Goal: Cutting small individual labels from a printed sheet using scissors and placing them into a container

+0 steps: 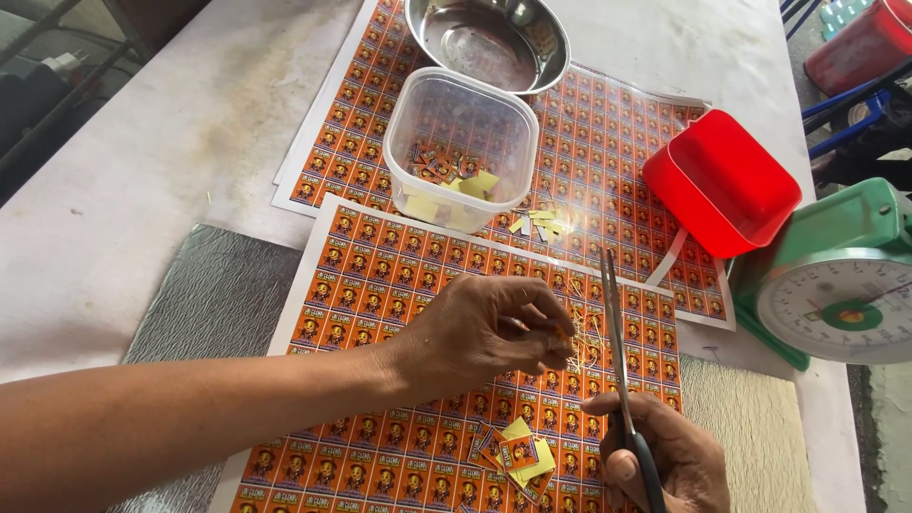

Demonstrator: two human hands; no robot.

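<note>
Right hand (pixel 655 461) grip closed on scissors (pixel 619 353), blades upright; left hand (pixel 494 332) pinching thin straw strands (pixel 581 334).

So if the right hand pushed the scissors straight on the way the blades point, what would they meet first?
Probably the loose yellow paper scraps beside the clear plastic tub; depth is hard to judge from the right hand and its scissors.

Scissors (pixel 622 370) upright, blades shut; thin straw-coloured strands (pixel 581 332) pinched.

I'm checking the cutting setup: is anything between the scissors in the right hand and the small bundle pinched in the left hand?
Nothing visible. The scissors in the right hand point up just beside the bundle of thin strands pinched by the left hand, over the orange label sheet.
</note>
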